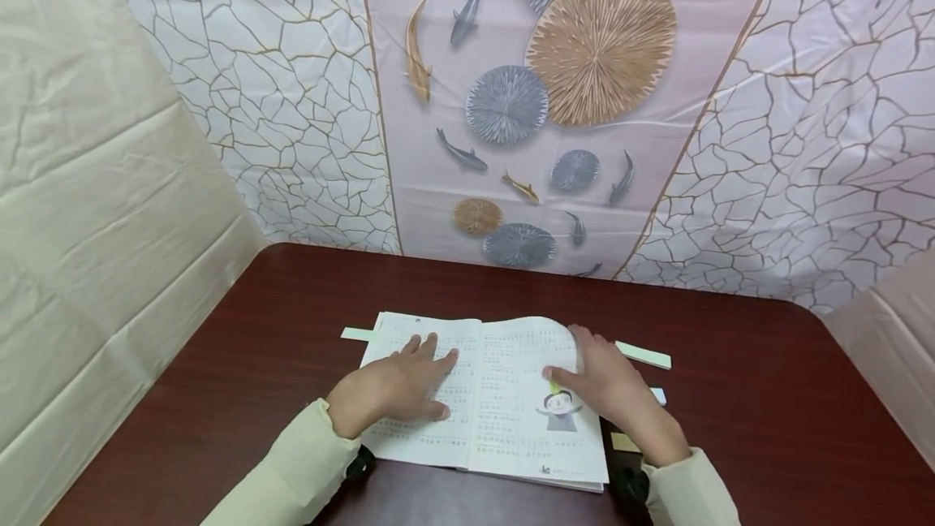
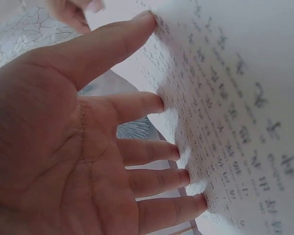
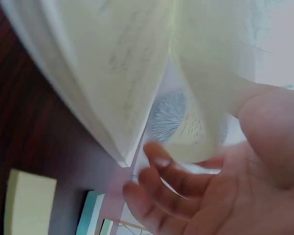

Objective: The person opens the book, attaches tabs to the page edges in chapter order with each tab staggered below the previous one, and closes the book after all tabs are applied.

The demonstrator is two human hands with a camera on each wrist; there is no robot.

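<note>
An open book with printed text lies on the dark red table. My left hand rests on its left page with the fingers spread; in the left wrist view the fingertips touch the text. At the upper right corner of the book, my right hand holds a single page between thumb and fingers. That page stands lifted and bent away from the pages beneath in the right wrist view. A small cartoon figure is printed on the right page.
A pale green strip pokes out at the book's left. Beyond the right edge lie another pale green strip, a small whitish block and a yellow block. Behind the table hangs a patterned cloth.
</note>
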